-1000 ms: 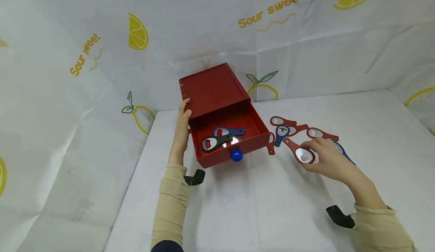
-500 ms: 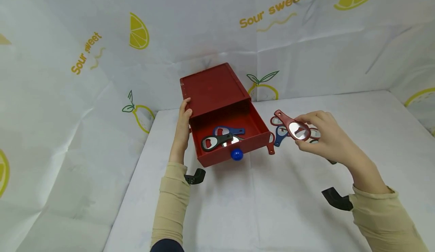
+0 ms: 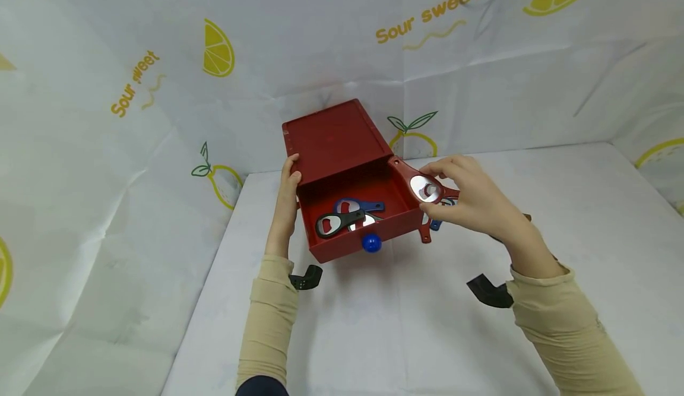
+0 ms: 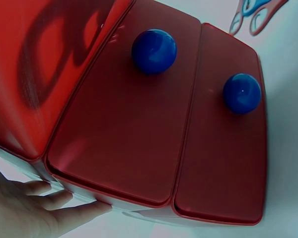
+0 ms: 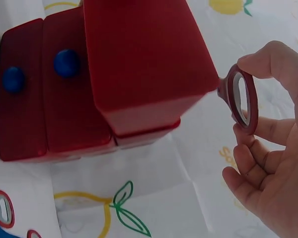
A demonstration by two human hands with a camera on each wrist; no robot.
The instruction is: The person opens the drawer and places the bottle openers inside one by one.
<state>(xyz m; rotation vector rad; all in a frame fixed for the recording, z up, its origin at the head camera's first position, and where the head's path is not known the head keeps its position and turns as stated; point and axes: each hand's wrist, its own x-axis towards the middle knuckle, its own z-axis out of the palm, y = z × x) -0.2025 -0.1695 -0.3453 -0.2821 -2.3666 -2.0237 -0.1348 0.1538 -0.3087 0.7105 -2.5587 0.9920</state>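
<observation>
My right hand [image 3: 470,197] pinches a red bottle opener [image 3: 408,173] by its round head, between thumb and fingers. The opener's handle points up and left, over the right wall of the pulled-out top drawer [image 3: 331,249]. A black bottle opener [image 3: 342,222] and a blue bottle opener [image 3: 374,206] lie in that drawer, with part of another beneath the black one. On the left side of the red drawer cabinet [image 3: 336,141] rests my left hand [image 3: 283,206]. In the left wrist view its fingers [image 4: 84,212] stretch along the cabinet's side.
A blue knob [image 3: 371,243] sits on the front of the pulled-out drawer. Two lower drawers [image 4: 119,124] are closed, each with a blue knob. More openers lie on the white table right of the cabinet, partly behind my right hand. A lemon-print cloth [image 3: 320,40] hangs behind.
My right hand has lifted the red bottle opener off the table and carried it left to the drawer's right wall. My left hand has stayed on the cabinet.
</observation>
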